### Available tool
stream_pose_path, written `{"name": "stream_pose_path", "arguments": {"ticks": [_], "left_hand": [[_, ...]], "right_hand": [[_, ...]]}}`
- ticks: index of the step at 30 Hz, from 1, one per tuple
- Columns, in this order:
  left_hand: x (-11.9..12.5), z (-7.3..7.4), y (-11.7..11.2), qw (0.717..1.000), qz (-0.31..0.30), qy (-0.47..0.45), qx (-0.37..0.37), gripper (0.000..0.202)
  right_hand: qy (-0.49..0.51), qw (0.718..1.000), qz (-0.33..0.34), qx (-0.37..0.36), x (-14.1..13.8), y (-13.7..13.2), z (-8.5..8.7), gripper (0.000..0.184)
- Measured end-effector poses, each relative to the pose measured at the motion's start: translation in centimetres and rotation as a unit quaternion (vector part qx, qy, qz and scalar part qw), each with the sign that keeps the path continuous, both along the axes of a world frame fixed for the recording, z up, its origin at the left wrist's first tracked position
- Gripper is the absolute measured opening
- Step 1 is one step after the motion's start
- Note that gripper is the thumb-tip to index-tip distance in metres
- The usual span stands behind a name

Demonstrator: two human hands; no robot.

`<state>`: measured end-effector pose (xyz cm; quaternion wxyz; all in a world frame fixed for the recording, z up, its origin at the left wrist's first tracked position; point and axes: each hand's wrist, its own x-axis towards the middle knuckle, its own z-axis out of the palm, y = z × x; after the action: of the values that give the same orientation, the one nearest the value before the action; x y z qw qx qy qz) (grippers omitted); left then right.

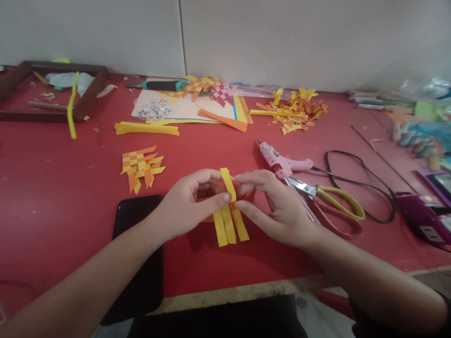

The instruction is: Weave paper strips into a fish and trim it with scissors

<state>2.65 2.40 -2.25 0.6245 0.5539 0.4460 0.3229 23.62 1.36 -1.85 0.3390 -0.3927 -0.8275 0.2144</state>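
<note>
Between my two hands is a small weave of yellow and orange paper strips [228, 224], held above the near part of the table. My left hand [197, 199] pinches it from the left, thumb on the front of a folded yellow strip. From the right, my right hand [271, 202] grips the other side with thumb and fingertips. Several yellow ends hang down below, and one yellow end stands up between the hands. Most of the orange strips are hidden by my fingers. A finished-looking woven paper fish [139, 164] lies to the left.
A black phone [141, 263] lies beside my left forearm. To the right are a pink glue gun [282, 162], scissors [327, 202] and a black cord [359, 173]. Farther back are yellow strips [147, 128], paper scraps [299, 110], a cutter [158, 85] and a wooden frame [95, 89].
</note>
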Motion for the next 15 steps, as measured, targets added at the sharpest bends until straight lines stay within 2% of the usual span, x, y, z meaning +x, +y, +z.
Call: {"name": "stream_pose_path", "arguments": {"ticks": [6,10,15], "left_hand": [[0.00,0.28,-0.10,0.999,-0.034,-0.015,0.018,0.035],[0.09,0.61,-0.19,0.999,-0.048,-0.007,0.016,0.038],[0.06,0.56,-0.22,0.999,-0.049,0.005,0.017,0.033]], "right_hand": [[0.003,1.000,-0.022,0.011,-0.16,-0.05,-0.08,0.024],[0.011,1.000,-0.017,0.001,-0.26,-0.11,-0.14,0.031],[0.017,1.000,-0.007,-0.002,-0.20,-0.15,-0.32,0.034]]}}
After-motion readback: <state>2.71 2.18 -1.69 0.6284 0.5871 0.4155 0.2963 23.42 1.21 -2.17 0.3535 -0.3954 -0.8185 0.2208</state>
